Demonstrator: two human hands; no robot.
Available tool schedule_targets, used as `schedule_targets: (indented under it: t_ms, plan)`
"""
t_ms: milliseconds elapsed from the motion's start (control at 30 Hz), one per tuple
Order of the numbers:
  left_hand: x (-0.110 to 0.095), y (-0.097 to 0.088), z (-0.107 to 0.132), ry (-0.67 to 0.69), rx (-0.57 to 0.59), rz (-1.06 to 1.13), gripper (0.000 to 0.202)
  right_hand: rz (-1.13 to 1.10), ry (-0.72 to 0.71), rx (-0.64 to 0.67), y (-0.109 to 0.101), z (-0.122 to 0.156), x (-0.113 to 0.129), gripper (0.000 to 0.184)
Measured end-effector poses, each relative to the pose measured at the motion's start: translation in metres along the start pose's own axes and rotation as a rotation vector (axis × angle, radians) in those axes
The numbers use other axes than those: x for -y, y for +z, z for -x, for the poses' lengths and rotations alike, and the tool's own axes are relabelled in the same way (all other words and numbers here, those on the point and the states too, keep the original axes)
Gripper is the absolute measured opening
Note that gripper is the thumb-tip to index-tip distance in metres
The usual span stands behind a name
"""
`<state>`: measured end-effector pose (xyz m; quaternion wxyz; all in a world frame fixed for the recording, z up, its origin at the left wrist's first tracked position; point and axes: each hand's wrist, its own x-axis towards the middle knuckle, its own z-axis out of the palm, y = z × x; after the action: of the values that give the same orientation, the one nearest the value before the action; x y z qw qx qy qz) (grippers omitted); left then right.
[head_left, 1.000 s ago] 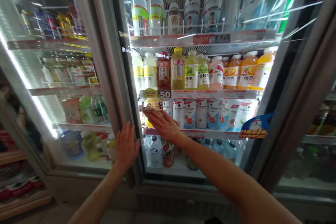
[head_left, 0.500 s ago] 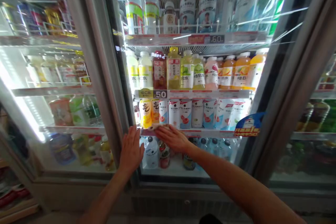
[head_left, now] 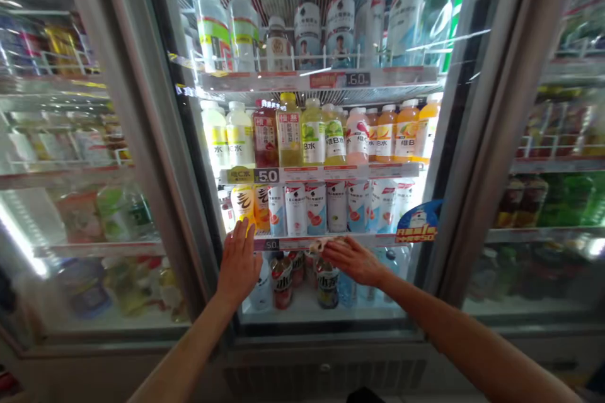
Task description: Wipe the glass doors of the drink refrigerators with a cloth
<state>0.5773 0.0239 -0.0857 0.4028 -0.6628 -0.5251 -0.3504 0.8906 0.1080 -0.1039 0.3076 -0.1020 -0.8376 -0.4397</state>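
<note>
My left hand (head_left: pixel 240 264) lies flat with straight fingers against the glass door (head_left: pixel 293 321) of a lit drinks cooler, near the door's left frame. To its right, my right hand (head_left: pixel 355 259) presses a small pale, patterned cloth (head_left: pixel 326 243) to the same glass, level with the lower shelf edge. Part of the cloth is hidden under the palm and fingers. Behind the glass, near my left fingertips, stands a yellow drink (head_left: pixel 242 200). A dark-capped bottle (head_left: pixel 327 283) shows below the cloth.
Bottles fill the cooler's shelves, with price strips (head_left: pixel 321 173) along their edges. A blue sticker (head_left: pixel 418 221) is on the right of the door. Metal frames (head_left: pixel 501 132) border it, with other cooler doors on both sides. A vent grille (head_left: pixel 326 378) sits below.
My right hand has slid rightward over the glass with the cloth. My left hand stays on the glass, slightly right and higher against the shelves. The view has shifted right.
</note>
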Motion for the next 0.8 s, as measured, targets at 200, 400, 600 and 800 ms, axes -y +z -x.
schedule_targets:
  t_ms: [200, 400, 600, 800]
  plan:
    - [0.0, -0.001, -0.026, -0.071, -0.118, 0.061, 0.07, 0.228, 0.579, -0.194, -0.023, 0.016, -0.038, 0.054]
    - [-0.005, -0.003, -0.047, -0.031, -0.138, 0.081, 0.069, 0.221, 0.553, -0.164, -0.027, 0.052, -0.035, 0.061]
    - [-0.028, -0.001, -0.07, 0.017, -0.215, 0.114, 0.07, 0.387, 0.979, -0.46, -0.041, 0.026, -0.112, 0.06]
    - [-0.047, 0.013, -0.078, 0.023, -0.239, 0.121, 0.07, 0.26, 0.577, -0.257, -0.027, -0.005, -0.065, 0.065]
